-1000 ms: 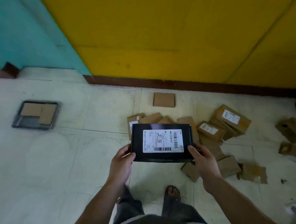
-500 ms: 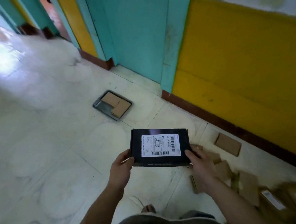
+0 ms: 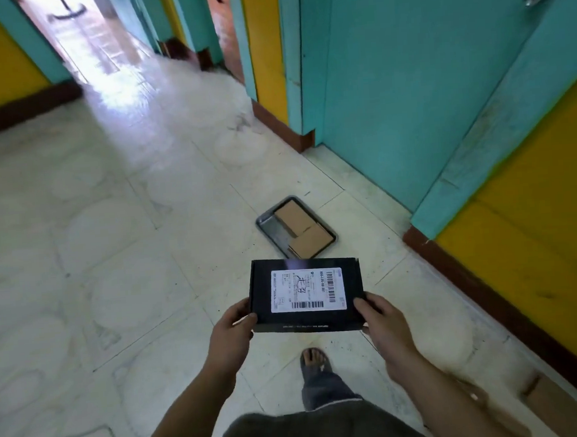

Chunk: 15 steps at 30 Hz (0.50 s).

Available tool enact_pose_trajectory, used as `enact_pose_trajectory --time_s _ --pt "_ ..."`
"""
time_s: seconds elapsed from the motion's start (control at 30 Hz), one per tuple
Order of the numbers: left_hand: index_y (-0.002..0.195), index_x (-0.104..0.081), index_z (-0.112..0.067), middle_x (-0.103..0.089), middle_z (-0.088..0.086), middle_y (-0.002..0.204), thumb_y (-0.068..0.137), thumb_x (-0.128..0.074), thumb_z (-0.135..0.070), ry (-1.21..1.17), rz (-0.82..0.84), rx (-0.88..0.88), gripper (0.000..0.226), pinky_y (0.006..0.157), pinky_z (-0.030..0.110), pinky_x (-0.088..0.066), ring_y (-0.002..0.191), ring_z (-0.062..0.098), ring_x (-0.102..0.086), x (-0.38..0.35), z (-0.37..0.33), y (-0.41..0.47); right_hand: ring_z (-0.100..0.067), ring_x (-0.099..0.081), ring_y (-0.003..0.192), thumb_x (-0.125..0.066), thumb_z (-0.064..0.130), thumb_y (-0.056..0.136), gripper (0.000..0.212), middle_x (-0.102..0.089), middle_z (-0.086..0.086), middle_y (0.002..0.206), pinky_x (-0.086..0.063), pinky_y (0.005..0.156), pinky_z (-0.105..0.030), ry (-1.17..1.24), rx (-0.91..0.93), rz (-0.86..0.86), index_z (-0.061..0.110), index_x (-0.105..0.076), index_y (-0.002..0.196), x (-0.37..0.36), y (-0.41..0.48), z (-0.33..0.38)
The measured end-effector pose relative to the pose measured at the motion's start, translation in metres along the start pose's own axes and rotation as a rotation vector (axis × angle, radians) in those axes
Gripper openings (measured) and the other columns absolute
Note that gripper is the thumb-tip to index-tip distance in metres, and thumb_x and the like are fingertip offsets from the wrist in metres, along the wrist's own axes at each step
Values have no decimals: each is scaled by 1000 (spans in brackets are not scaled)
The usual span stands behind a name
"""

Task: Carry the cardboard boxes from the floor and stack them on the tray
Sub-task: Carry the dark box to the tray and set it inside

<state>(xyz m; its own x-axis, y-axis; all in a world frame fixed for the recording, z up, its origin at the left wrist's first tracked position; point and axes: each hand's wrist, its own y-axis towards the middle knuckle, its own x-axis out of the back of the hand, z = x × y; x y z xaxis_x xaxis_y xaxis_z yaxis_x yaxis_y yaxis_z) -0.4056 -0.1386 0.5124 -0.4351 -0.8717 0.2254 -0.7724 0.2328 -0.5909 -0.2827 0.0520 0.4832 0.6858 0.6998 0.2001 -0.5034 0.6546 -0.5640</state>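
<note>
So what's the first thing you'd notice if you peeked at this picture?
A black box with a white barcode label, held at the middle of the view by the left hand and right hand. Just beyond it on the pale floor sits a metal tray with two brown cardboard boxes. Bright yellow and turquoise walls stand to the right.

Two boxes [image 3: 301,231] on tray [image 3: 271,227]
</note>
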Motion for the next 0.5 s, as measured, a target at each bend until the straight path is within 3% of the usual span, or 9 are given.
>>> enact_pose_trajectory --time_s 0.3,0.4,0.5 --pt "129 -56 -19 -60 5 126 100 -46 -7 -79 -140 97 33 95 36 -44 114 24 -55 59 -80 115 -14 -61 101 -56 30 96 22 -65 7 106 -50 93 -38 -99 -31 188 28 -61 117 -105 111 107" --pt "132 -55 -16 -60 5 122 100 -45 -5 -98 -130 109 36 90 33 -44 110 23 -55 77 -104 163 -12 -60 97 -54 28 97 14 -63 12 99 -50 89 -35 -104 -36 187 32 -59 109 -142 146 132" --pt "134 -53 -15 -60 4 121 100 -44 -5 -80 -89 94 36 88 32 -45 109 22 -55 99 -129 224 -15 -60 99 -54 29 97 19 -63 9 101 -50 91 -36 -102 -51 147 33 -58 115 -186 185 156"
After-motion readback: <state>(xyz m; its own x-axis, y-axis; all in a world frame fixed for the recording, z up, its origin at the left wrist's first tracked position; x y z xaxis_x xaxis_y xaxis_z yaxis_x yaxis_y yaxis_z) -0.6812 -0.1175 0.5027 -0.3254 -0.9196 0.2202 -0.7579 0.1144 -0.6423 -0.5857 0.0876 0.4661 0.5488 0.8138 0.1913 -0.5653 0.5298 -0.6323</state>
